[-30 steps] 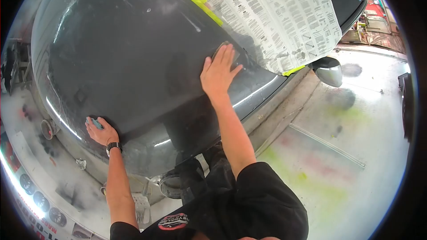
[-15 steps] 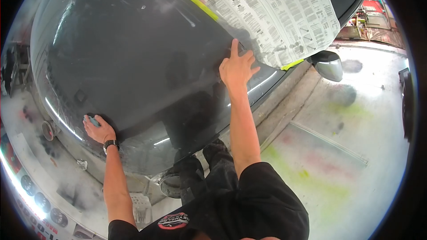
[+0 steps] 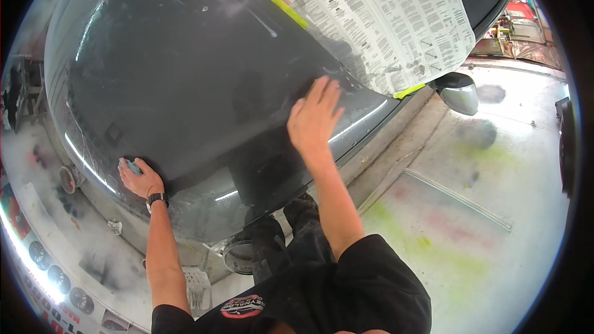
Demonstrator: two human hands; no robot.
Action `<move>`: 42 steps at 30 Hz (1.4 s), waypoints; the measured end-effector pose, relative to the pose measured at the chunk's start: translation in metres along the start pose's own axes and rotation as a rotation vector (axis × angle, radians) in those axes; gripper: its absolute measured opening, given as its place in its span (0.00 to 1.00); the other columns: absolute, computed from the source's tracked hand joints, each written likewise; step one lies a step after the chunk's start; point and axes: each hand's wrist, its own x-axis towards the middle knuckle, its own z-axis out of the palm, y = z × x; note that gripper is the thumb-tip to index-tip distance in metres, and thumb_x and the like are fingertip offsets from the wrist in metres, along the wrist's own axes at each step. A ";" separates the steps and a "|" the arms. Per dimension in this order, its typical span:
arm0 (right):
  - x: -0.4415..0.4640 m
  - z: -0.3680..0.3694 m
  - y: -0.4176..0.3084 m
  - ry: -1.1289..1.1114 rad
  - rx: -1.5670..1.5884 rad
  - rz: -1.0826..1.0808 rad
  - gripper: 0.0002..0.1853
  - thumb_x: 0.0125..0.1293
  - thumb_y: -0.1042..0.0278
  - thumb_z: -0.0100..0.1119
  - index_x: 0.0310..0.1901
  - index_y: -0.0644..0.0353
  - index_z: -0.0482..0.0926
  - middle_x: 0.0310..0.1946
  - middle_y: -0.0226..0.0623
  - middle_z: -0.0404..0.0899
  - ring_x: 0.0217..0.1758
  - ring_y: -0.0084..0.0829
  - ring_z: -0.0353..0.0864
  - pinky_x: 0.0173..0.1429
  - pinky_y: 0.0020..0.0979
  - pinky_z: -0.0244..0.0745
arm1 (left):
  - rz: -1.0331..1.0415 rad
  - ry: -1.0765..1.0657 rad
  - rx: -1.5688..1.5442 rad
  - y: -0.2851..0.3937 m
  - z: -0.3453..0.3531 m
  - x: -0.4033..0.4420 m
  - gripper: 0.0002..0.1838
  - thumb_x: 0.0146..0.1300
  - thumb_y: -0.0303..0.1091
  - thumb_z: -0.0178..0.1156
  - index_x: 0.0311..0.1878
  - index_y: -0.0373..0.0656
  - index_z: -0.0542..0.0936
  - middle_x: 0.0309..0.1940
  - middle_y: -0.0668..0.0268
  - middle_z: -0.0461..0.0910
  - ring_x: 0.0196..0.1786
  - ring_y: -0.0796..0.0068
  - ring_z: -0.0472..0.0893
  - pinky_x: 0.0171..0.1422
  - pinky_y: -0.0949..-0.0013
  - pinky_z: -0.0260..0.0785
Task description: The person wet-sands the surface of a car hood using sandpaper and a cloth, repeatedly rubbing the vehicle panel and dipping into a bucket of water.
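A dark grey car hood (image 3: pixel 179 86) fills the upper left, with wet-looking smears and light reflections on it. My left hand (image 3: pixel 143 180), with a watch on the wrist, rests on the hood near its front edge. Its fingers curl round a small blue-grey pad (image 3: pixel 131 166), mostly covered by the hand. Over the right part of the hood is my right hand (image 3: pixel 314 120), fingers stretched and slightly blurred, with nothing in it. Newspaper (image 3: pixel 390 31) covers the windshield area, held by yellow-green tape (image 3: pixel 272 0).
A side mirror (image 3: pixel 458 93) sticks out at the right. A bucket (image 3: pixel 238 255) stands on the floor beside my legs, near a white perforated container (image 3: pixel 197 287). The pale floor (image 3: pixel 451 210) has paint stains and a thin metal strip (image 3: pixel 458 199).
My right hand has slid away from the newspaper edge, down and left towards me, across the hood. My left hand stays in nearly the same place with the pad.
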 end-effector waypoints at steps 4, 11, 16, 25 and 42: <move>-0.004 0.043 -0.036 0.008 0.115 -0.026 0.46 0.78 0.52 0.57 0.81 0.80 0.49 0.85 0.73 0.38 0.89 0.69 0.39 0.84 0.72 0.44 | 0.006 0.006 -0.023 0.005 -0.003 0.003 0.28 0.77 0.45 0.60 0.74 0.41 0.77 0.73 0.43 0.75 0.77 0.45 0.72 0.80 0.45 0.63; 0.101 0.051 -0.099 0.073 0.363 -0.537 0.46 0.74 0.53 0.63 0.80 0.76 0.54 0.84 0.67 0.47 0.88 0.64 0.46 0.86 0.65 0.45 | 0.000 -0.004 -0.008 -0.001 -0.001 -0.001 0.28 0.76 0.45 0.61 0.74 0.42 0.77 0.73 0.44 0.75 0.77 0.45 0.71 0.79 0.45 0.64; 0.060 0.036 -0.003 0.064 0.099 -0.352 0.45 0.76 0.50 0.60 0.81 0.75 0.54 0.85 0.64 0.47 0.88 0.63 0.48 0.85 0.63 0.48 | -0.051 -0.003 -0.005 0.011 -0.006 0.001 0.28 0.76 0.46 0.61 0.74 0.44 0.77 0.74 0.44 0.74 0.77 0.43 0.71 0.79 0.45 0.64; 0.199 0.046 -0.121 0.083 0.232 -0.956 0.38 0.80 0.51 0.55 0.80 0.72 0.60 0.85 0.60 0.51 0.87 0.60 0.52 0.86 0.61 0.50 | -0.065 0.008 -0.019 0.009 -0.004 -0.001 0.28 0.75 0.44 0.61 0.75 0.46 0.76 0.76 0.46 0.72 0.77 0.43 0.70 0.80 0.46 0.62; 0.273 0.049 -0.171 0.134 0.102 -1.043 0.39 0.81 0.47 0.50 0.80 0.71 0.58 0.84 0.57 0.55 0.87 0.54 0.54 0.86 0.64 0.48 | -0.101 -0.038 0.000 0.018 -0.013 0.002 0.29 0.73 0.39 0.62 0.76 0.44 0.75 0.77 0.45 0.71 0.78 0.41 0.68 0.82 0.44 0.60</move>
